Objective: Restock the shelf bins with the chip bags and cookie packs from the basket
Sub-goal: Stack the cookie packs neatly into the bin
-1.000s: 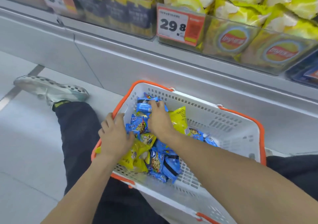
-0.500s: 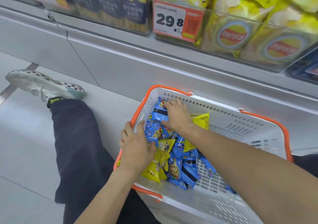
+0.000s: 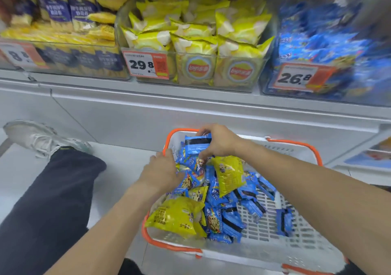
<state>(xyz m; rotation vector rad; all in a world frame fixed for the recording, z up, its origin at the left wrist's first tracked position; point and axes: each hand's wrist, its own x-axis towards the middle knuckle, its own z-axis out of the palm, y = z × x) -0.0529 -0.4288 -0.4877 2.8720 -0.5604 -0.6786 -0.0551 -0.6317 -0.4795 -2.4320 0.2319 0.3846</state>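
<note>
Gathering cookie packs for the blue bin. My right hand (image 3: 220,142) pinches a blue cookie pack (image 3: 195,147) at the far left corner of the basket (image 3: 296,145), thumb under and fingers curled over its top edge. My left hand (image 3: 161,169) rests with fingers curled into the heap of blue packs (image 3: 222,207), though I cannot tell whether it actually holds one. Yellow chip bags (image 3: 175,217) lie mixed among them. To do this well, I judge each hand should take packs of one kind only, lift them clear of the heap without dragging loose neighbours out, and carry them to the matching bin (image 3: 330,50) at upper right. Compared with half a second ago, the view has tilted up to show the bins, and the right hand has raised its pack off the heap.
</note>
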